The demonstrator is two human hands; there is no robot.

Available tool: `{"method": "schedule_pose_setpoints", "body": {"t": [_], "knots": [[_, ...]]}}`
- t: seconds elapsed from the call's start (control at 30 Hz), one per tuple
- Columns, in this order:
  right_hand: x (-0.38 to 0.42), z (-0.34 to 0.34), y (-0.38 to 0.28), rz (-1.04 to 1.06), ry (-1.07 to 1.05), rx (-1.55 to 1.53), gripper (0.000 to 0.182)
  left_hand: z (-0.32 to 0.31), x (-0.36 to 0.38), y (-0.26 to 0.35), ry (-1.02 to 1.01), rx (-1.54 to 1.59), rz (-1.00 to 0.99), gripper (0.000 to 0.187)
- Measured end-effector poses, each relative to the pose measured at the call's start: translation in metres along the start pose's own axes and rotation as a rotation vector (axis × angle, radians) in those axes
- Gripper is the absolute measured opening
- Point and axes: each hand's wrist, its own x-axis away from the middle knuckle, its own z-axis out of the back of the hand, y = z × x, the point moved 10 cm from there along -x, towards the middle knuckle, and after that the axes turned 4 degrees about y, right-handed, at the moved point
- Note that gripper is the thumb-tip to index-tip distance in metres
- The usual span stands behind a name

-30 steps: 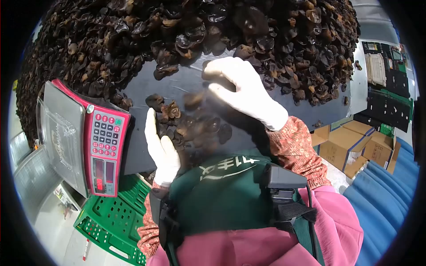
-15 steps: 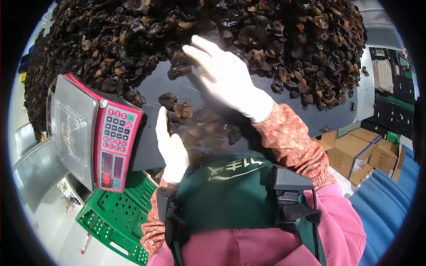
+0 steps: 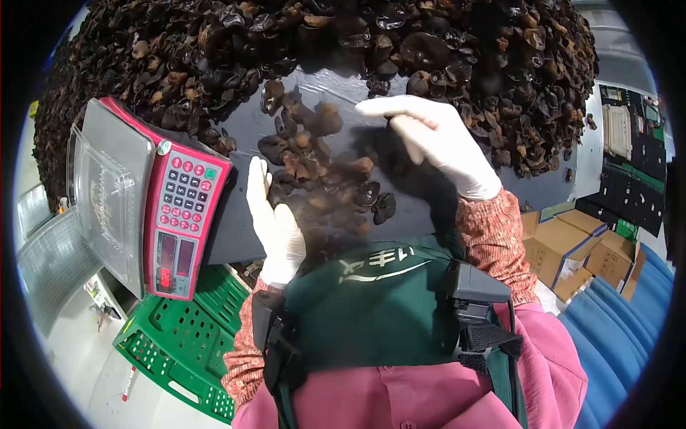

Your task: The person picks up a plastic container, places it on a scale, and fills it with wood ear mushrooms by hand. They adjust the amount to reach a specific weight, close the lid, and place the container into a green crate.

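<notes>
Loose wood ear mushrooms (image 3: 304, 161) lie on the dark table surface in front of me, partly blurred. My left hand (image 3: 275, 232), in a white glove, stands along the left side of this small heap with its fingers stretched out. To the right of the heap, my right hand (image 3: 439, 139), gloved too, hangs over the table with fingers extended and nothing held. A much larger mound of wood ear mushrooms (image 3: 457, 57) covers the far part of the table. A clear plastic container (image 3: 107, 200) sits on the plate of a red digital scale (image 3: 182, 204) at my left.
Below the scale stands a green perforated plastic crate (image 3: 175, 339). Cardboard boxes (image 3: 561, 243) are off to the right, beside blue sheeting (image 3: 614, 322). Dark crates (image 3: 632, 182) stand farther back on that side. A green apron (image 3: 371, 314) covers my front at the table edge.
My right hand has drawn back from the mound toward the right and nearer me. More mushrooms now lie loose between the mound and my apron. My left hand has barely moved.
</notes>
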Motion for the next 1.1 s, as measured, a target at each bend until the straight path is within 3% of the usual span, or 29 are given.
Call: {"method": "schedule_pose_setpoints", "body": {"t": [0.1, 0.17, 0.33, 0.43, 0.5, 0.6, 0.63, 0.7, 0.8, 0.9, 0.93, 1.0, 1.1], "knots": [[0.014, 0.033, 0.017, -0.124, 0.251, -0.056, 0.029, 0.000, 0.001, -0.003, -0.009, -0.007, 0.026, 0.059], [0.019, 0.046, 0.024, -0.094, 0.387, -0.160, 0.028, 0.000, 0.001, -0.005, -0.005, 0.006, 0.042, 0.061], [0.029, 0.071, 0.028, -0.017, 0.587, -0.069, 0.026, 0.006, -0.001, -0.007, 0.072, 0.125, 0.048, 0.067], [0.037, 0.076, 0.023, 0.129, 0.701, 0.255, 0.024, 0.016, -0.014, -0.005, 0.104, 0.123, 0.059, 0.069], [0.041, 0.059, 0.013, 0.118, 0.612, 0.659, 0.036, 0.018, -0.034, 0.013, 0.047, -0.019, -0.014, 0.064], [0.042, 0.028, 0.008, 0.233, 0.476, 0.929, 0.057, 0.008, -0.069, 0.032, -0.022, -0.142, -0.089, 0.044], [0.041, 0.022, 0.007, 0.252, 0.469, 0.989, 0.052, 0.001, -0.079, 0.036, -0.046, -0.191, -0.136, 0.041], [0.037, 0.021, 0.024, 0.177, 0.444, 0.977, 0.048, -0.009, -0.097, 0.030, -0.051, -0.165, -0.126, 0.037], [0.046, 0.032, 0.015, 0.190, 0.510, 0.690, 0.042, -0.015, -0.115, 0.023, -0.049, -0.082, -0.087, 0.033], [0.048, 0.011, -0.007, 0.250, 0.280, 0.414, 0.038, -0.019, -0.121, 0.016, -0.069, -0.087, -0.074, 0.033], [0.045, 0.002, 0.002, 0.159, 0.181, 0.219, 0.034, -0.022, -0.122, 0.016, -0.097, -0.109, -0.094, 0.033], [0.038, 0.000, -0.004, 0.260, 0.224, 0.356, 0.030, -0.028, -0.127, 0.012, -0.120, -0.133, -0.128, 0.033], [0.008, 0.003, -0.004, 0.297, 0.386, 0.291, 0.018, -0.025, -0.133, 0.004, -0.090, -0.169, -0.098, 0.032]]}}
